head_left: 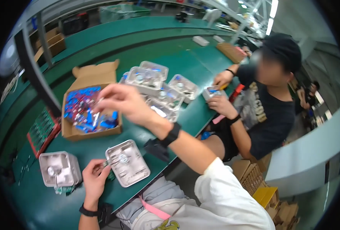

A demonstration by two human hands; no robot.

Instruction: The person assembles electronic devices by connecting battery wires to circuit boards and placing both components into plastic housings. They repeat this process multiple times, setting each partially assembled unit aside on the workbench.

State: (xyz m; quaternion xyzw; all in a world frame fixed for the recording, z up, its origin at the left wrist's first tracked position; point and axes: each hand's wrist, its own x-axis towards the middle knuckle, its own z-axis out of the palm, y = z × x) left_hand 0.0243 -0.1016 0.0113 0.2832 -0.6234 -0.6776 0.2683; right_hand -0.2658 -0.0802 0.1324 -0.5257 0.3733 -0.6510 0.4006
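My left hand [94, 179] is closed, thumb and fingers pinching a small green circuit board [111, 174] at the left edge of a white plastic housing [133, 168]. That housing lies on the green table, its hollow side up, with a round part and thin wires inside. My right hand [127, 104] hangs over the right side of an opened cardboard box [92, 136]. Inside the box are many blue wrapped pieces [86, 92] with red wires. Motion smears the right fingertips; they are bent, and whether they hold anything cannot be made out.
Stacked white housings [59, 165] stand at the left, near a red rack [43, 132] of green boards. More housings [149, 79] are piled beyond my right hand. To the right, a co-worker [271, 103] handles another housing [213, 93]. A metal post [36, 69] rises behind the box.
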